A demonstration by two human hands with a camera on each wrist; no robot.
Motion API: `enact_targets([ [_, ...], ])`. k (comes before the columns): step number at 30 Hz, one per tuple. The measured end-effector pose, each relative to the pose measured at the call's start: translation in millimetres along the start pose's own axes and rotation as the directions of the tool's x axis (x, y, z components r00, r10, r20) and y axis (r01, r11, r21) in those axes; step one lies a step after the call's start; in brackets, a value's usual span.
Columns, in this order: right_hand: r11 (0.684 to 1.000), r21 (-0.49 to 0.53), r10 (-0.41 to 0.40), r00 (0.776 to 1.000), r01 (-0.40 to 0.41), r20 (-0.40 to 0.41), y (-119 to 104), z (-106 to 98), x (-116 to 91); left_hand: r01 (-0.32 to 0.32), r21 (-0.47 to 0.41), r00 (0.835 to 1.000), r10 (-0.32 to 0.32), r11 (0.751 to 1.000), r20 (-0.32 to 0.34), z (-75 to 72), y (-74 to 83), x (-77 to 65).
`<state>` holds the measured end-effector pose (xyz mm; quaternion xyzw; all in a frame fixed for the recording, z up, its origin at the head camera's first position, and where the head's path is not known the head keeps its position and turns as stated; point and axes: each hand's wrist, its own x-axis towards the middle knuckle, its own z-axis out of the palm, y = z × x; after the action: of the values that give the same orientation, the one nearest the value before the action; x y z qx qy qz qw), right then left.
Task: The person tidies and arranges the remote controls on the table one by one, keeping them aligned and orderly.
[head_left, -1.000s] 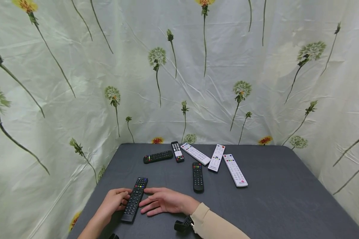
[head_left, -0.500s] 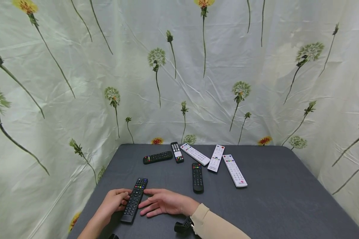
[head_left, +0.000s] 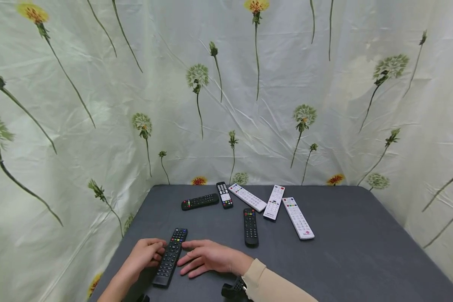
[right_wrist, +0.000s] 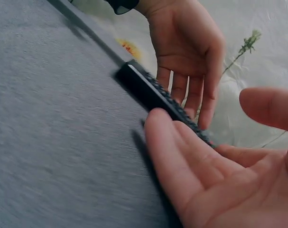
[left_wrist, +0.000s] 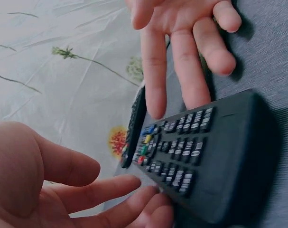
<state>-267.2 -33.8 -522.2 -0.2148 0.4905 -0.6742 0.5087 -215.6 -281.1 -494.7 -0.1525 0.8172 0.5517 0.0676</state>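
A long black remote control (head_left: 170, 258) lies slanted near the table's front left, its buttons facing up. My left hand (head_left: 143, 256) is along its left side, fingers loosely bent with the tips right at the edge. On the other side is my right hand (head_left: 211, 258), its fingers spread and pointing at the remote's right edge. The left wrist view shows the remote's (left_wrist: 200, 156) near end between both hands, with no finger wrapped round it. In the right wrist view my right fingertips overlap the remote's side (right_wrist: 144, 90).
Farther back lie a black remote (head_left: 200, 201) set crosswise, a small black one with pale keys (head_left: 224, 195), and another black one (head_left: 251, 227). Three white remotes (head_left: 248, 197) lie to their right. A flower-patterned curtain (head_left: 226, 105) hangs behind the grey table (head_left: 347, 251).
The head view has tipped up slightly, so the table sits a little lower in it. Both hands and the remote between them keep practically the same places.
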Motion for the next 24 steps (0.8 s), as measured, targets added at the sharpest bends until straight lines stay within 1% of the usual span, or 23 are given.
enact_targets([
  [2, 0.998, -0.055, -0.017, 0.999, 0.015, -0.031, -8.3, -1.5, -2.2, -0.042, 0.010, 0.999, 0.042, 0.999, -0.015, -0.8, 6.1, 2.5],
  [6, 0.988, -0.148, -0.060, 0.993, 0.044, -0.103, -31.6, -8.9, -4.0, -0.132, -0.012, 0.991, 0.132, 0.991, -0.030, -4.4, 23.0, 9.5],
  [9, 0.978, -0.200, -0.098, 0.979, 0.061, -0.177, -49.8, -17.0, -2.8, -0.182, -0.029, 0.983, 0.181, 0.983, -0.030, -6.2, 35.2, 17.6],
  [11, 0.970, -0.233, -0.121, 0.965, 0.066, -0.232, -61.0, -23.1, -1.9, -0.205, -0.034, 0.979, 0.204, 0.978, -0.030, -6.1, 42.4, 24.2],
  [15, 0.958, -0.281, -0.160, 0.928, 0.063, -0.337, -79.7, -35.9, -0.5, -0.207, -0.063, 0.978, 0.207, 0.976, -0.008, -3.6, 51.7, 37.6],
  [21, 0.948, -0.313, -0.199, 0.867, 0.053, -0.457, -101.9, -60.5, 1.7, -0.173, -0.115, 0.985, 0.173, 0.978, -0.007, 1.7, 56.4, 60.4],
  [24, 0.945, -0.326, -0.212, 0.837, 0.043, -0.505, -112.4, -72.8, 3.0, -0.136, -0.205, 0.990, 0.143, 0.969, 0.019, 2.6, 58.5, 73.7],
])
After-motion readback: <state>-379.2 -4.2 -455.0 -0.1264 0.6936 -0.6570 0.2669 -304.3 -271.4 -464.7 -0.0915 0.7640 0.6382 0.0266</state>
